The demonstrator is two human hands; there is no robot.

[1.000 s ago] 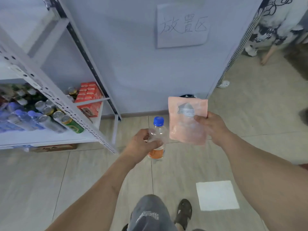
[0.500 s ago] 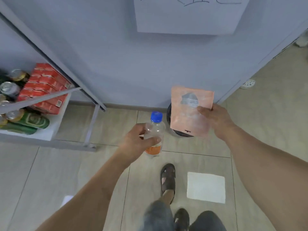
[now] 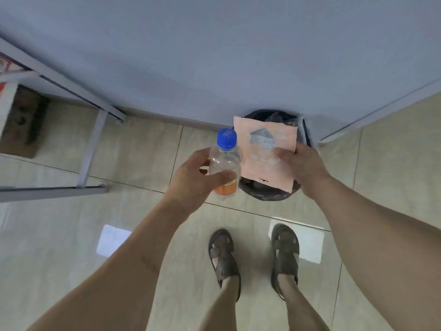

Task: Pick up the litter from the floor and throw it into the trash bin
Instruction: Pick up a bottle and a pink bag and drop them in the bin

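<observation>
My left hand (image 3: 193, 177) grips a clear plastic bottle (image 3: 224, 163) with a blue cap and an orange label, held upright just left of the bin. My right hand (image 3: 303, 168) pinches a pink flat pouch (image 3: 265, 154) by its right edge, and the pouch hangs directly over the trash bin (image 3: 269, 192). The bin is lined with a black bag and stands on the floor against the blue wall. Most of its opening is hidden behind the pouch.
A grey metal shelf frame (image 3: 93, 144) stands to the left on the tiled floor, with a cardboard box (image 3: 21, 123) under it. Two white paper sheets (image 3: 112, 240) (image 3: 312, 244) lie on the tiles by my sandalled feet (image 3: 223, 256). The wall corner juts out right of the bin.
I have stepped up to the bin and the view has tilted down. Both hands kept their hold, and the pouch now hangs over the bin's opening.
</observation>
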